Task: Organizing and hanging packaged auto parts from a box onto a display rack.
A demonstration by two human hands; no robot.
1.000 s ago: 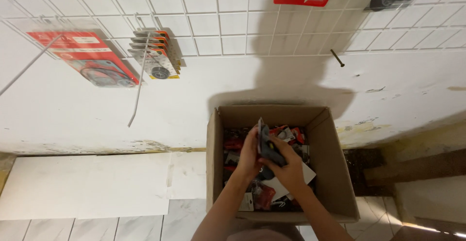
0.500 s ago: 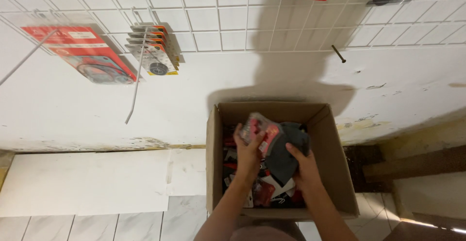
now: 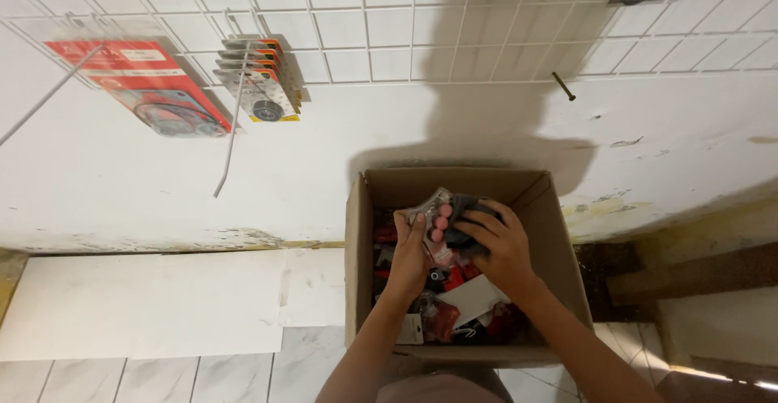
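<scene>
**Both hands sunk lower in the box**

Since half a second ago, the clear blister pack [image 3: 435, 223] has dropped from rim height into the cardboard box [image 3: 359, 257], at its 12 o'clock end. The left hand [image 3: 409, 259] pinches it; the right hand [image 3: 500, 245], at 3 o'clock of it, clenches a dark packet [image 3: 468, 208].

The cardboard box [image 3: 551, 233] stands against the wall [image 3: 162, 168], below the wire grid [image 3: 389, 38].

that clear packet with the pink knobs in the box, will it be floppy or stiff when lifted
Probably fairly stiff: the clear packet stands upright, unbent, in the left hand. Likely light, since fingertips alone hold it. Its glossy plastic may be slippery. The right hand grips a dark item beside it.
</scene>
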